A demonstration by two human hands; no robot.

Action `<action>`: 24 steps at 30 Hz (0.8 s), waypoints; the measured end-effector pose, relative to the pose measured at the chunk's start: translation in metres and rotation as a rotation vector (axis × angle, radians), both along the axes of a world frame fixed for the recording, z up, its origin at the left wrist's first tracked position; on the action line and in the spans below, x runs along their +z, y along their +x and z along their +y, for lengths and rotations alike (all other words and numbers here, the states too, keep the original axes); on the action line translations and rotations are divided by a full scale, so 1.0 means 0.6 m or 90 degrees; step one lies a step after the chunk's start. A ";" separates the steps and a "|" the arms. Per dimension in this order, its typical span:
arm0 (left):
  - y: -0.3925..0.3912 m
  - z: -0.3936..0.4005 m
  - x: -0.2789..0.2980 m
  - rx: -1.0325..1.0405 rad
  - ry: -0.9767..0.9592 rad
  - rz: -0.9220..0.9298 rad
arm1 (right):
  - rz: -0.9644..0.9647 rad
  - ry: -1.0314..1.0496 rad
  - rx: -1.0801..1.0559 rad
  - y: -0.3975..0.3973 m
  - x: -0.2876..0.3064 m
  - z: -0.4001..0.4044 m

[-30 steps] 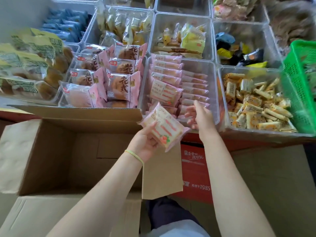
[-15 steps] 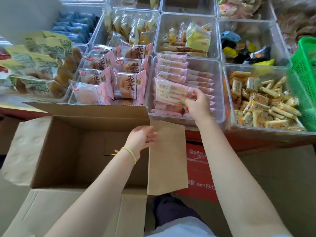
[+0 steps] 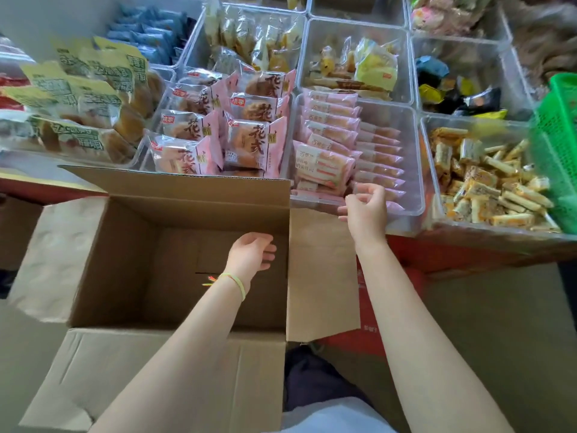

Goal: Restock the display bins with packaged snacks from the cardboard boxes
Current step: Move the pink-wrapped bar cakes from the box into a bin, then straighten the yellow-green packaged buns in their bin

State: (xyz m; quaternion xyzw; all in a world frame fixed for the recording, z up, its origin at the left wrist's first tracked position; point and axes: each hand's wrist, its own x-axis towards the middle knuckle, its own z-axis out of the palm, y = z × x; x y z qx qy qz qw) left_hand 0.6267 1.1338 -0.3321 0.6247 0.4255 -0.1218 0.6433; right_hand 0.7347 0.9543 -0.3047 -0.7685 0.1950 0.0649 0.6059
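Note:
An open cardboard box (image 3: pixel 125 245) stands in front of me with its flaps spread; its inside looks bare. My left hand (image 3: pixel 251 253) hangs over the box's right side, fingers loosely curled and holding nothing. My right hand (image 3: pixel 365 207) hovers at the near rim of a clear display bin (image 3: pixel 415 170), fingers relaxed and holding nothing. In that bin pink sandwich-biscuit packets stand in two rows, and one pink packet (image 3: pixel 324 165) leans at the front of the left row, just left of my right hand.
Other clear bins hold pink round-cake packets (image 3: pixel 249 139), yellow-green bread bags (image 3: pixel 78 98), wafer bars (image 3: pixel 490 189), dark candies (image 3: pixel 459 92) and yellow pastries (image 3: pixel 368 67). A green basket (image 3: pixel 559 142) stands at the right edge. A red carton (image 3: pixel 374 323) sits below the counter.
The pink packet passed from my left hand to my right, which set it into the bin and let go. My left hand dropped down over the box.

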 end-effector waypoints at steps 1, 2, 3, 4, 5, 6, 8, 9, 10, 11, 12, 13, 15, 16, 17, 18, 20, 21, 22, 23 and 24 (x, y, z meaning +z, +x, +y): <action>-0.005 0.001 -0.004 -0.011 -0.004 -0.011 | -0.010 -0.014 0.005 -0.021 0.005 0.005; -0.011 0.003 -0.006 -0.022 -0.008 -0.025 | -0.020 -0.032 0.015 -0.038 0.008 0.012; -0.019 0.007 -0.008 -0.031 -0.010 -0.041 | -0.027 -0.049 0.033 -0.058 0.013 0.020; -0.030 0.014 -0.008 -0.043 -0.006 -0.054 | -0.032 -0.065 0.055 -0.077 0.018 0.031; -0.042 0.025 -0.007 -0.057 0.002 -0.068 | -0.034 -0.078 0.080 -0.097 0.022 0.044; -0.056 0.040 -0.003 -0.073 0.014 -0.082 | -0.035 -0.091 0.105 -0.118 0.026 0.060; -0.095 0.084 0.004 -0.104 0.038 -0.106 | -0.021 -0.130 0.150 -0.163 0.036 0.102; -0.119 0.112 0.008 -0.116 0.050 -0.115 | -0.007 -0.148 0.164 -0.188 0.038 0.127; -0.146 0.144 0.014 -0.123 0.062 -0.122 | 0.010 -0.158 0.176 -0.214 0.037 0.153; -0.173 0.180 0.021 -0.126 0.077 -0.125 | 0.033 -0.158 0.191 -0.240 0.034 0.183; -0.200 0.218 0.028 -0.129 0.093 -0.126 | 0.059 -0.155 0.216 -0.265 0.029 0.213; -0.226 0.256 0.034 -0.129 0.111 -0.125 | 0.088 -0.159 0.258 -0.290 0.022 0.245; -0.270 0.329 0.048 -0.124 0.141 -0.123 | 0.132 -0.173 0.365 -0.334 0.012 0.310; -0.287 0.363 0.055 -0.126 0.159 -0.123 | 0.144 -0.172 0.408 -0.352 0.012 0.343; -0.299 0.393 0.063 -0.130 0.177 -0.123 | 0.144 -0.168 0.440 -0.368 0.015 0.372; -0.307 0.419 0.070 -0.131 0.191 -0.124 | 0.139 -0.163 0.460 -0.380 0.022 0.398; -0.312 0.460 0.079 -0.128 0.195 -0.131 | 0.119 -0.155 0.481 -0.394 0.039 0.439; -0.310 0.474 0.081 -0.130 0.193 -0.132 | 0.111 -0.153 0.487 -0.395 0.048 0.454; -0.306 0.487 0.084 -0.136 0.192 -0.134 | 0.101 -0.155 0.491 -0.393 0.056 0.466; -0.299 0.500 0.086 -0.144 0.189 -0.136 | 0.090 -0.158 0.492 -0.387 0.063 0.478; -0.288 0.510 0.089 -0.151 0.186 -0.139 | 0.078 -0.160 0.487 -0.377 0.068 0.487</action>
